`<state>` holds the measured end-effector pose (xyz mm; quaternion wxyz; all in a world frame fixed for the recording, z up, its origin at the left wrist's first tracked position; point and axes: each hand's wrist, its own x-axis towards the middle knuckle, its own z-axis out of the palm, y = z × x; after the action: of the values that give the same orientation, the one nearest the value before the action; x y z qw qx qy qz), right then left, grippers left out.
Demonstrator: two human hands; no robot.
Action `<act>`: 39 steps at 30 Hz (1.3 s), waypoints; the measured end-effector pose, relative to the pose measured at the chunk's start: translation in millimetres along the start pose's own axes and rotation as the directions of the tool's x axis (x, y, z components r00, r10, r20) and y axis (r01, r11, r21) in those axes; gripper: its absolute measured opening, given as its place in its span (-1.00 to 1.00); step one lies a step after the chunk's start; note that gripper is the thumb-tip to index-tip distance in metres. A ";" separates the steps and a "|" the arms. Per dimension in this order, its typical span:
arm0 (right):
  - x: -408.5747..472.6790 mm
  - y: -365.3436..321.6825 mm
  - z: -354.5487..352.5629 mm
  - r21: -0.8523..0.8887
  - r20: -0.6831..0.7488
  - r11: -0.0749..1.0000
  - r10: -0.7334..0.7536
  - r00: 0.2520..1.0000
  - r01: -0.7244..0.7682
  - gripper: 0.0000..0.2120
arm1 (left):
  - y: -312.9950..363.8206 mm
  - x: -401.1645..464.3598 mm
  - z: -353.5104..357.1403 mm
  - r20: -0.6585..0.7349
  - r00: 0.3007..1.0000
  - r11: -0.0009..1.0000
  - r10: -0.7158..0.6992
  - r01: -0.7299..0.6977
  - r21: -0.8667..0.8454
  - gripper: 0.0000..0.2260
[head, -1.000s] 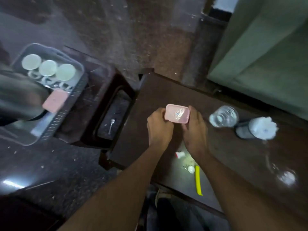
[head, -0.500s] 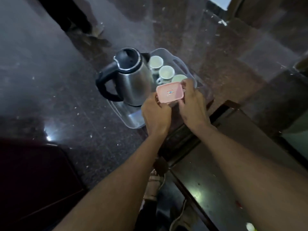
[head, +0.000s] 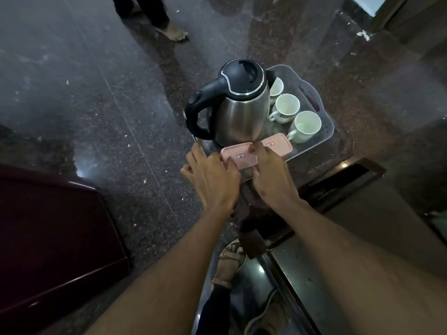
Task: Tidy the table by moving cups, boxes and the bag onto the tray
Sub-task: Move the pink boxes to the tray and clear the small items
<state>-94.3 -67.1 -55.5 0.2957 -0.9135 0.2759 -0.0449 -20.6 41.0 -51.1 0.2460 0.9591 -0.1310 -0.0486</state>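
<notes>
Dark speckled stone floor [head: 96, 105] fills most of the view; the dark desk [head: 314, 286] runs along the lower right. I note a clear plastic tray [head: 324, 110] resting on a low dark stand beyond it. On the tray stands a steel kettle [head: 242, 112], with three white cups [head: 286, 107] behind it and a pink box [head: 280, 146] already lying flat at the near edge. A second pink box [head: 239, 157] sits just beside the first, on the tray's near rim, held at both ends. My left hand [head: 212, 180] pinches its left end, other fingers loosely spread; my right hand [head: 268, 175] presses on its right end, whether pinching I cannot tell. I judge the box light, rigid and smooth-lidded, best taken by its short ends. It appears set down, pending release.
</notes>
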 end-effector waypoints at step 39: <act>-177.2 128.8 -49.1 -0.041 -0.191 0.946 0.309 0.932 -0.322 -0.34 | 97.9 -150.5 55.0 0.063 0.925 0.924 0.375 -0.368 -0.104 -0.79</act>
<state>-317.3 -85.0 -73.6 0.2395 -0.8594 0.4463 -0.0703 -196.1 -25.5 -47.4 0.2884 0.9020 -0.3180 -0.0462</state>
